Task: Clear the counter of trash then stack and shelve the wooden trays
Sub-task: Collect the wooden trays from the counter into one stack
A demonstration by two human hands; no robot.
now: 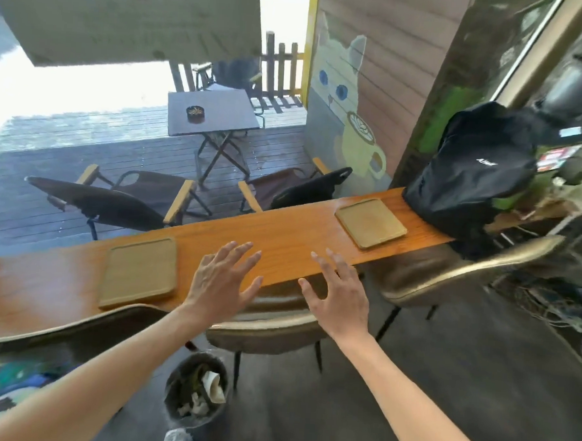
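Since no trash shows on the tabletop (282,233) and crumpled paper sits in the bin (196,390) on the floor below, I'd judge the clearing step done and tray stacking next.

Both hands hover over the near edge of the tabletop, roughly mid-span between the two trays. Left hand (221,281): fingers (235,252) spread wide, holding nothing. Right hand (337,296): fingers (334,262) likewise splayed, holding nothing. Can't tell if either palm touches the wood; they look just above it.

Left tray (140,272) lies flat near the front edge, just beside the left hand on its outer side, apart from the fingertips. Right tray (371,222) lies flat further along and toward the back edge, near the black backpack (473,173), well apart from the right hand. Both trays empty, so each can be lifted without tipping anything.

Placement logic: trays sit one per seat position, in front of the chairs (269,331), hence the gap between them. Centred hands with spread fingers suit reaching outward to either tray. My guess is the left tray goes first, being closer; the right one needs a longer reach.

No shelf visible in this view.
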